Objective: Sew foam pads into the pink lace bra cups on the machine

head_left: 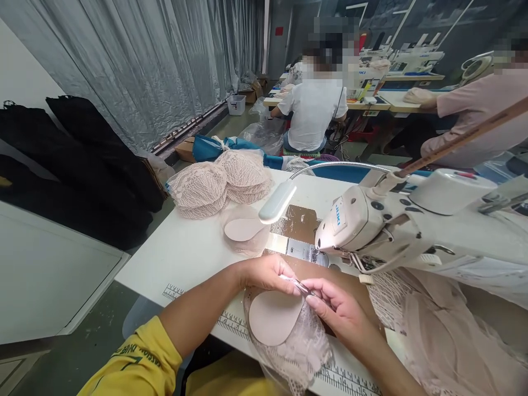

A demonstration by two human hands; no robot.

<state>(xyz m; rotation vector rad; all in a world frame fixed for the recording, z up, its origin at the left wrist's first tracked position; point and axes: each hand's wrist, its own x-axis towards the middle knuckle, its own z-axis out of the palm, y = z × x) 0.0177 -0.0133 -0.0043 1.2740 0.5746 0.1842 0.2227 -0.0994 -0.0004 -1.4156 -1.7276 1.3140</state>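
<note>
My left hand (270, 273) pinches the upper edge of a pale pink lace bra piece (307, 341) between thumb and fingers. A smooth oval foam pad (275, 318) lies within that piece, which hangs over the table's front edge. My right hand (336, 305) is closed round a small slim metal tool (304, 288), its tip at the pinched fabric edge; the fingers hide most of it, so its exact kind is unclear. Both hands meet just in front of the sewing machine (371, 220), below its needle area.
Stacked lace cups (218, 184) stand at the table's back left. Nearer lies a sheer piece with an oval pad (243, 229). A lamp (278, 202) on a bent neck overhangs the table. Sheer fabric (449, 330) is heaped at right. Co-workers (311, 115) sit beyond.
</note>
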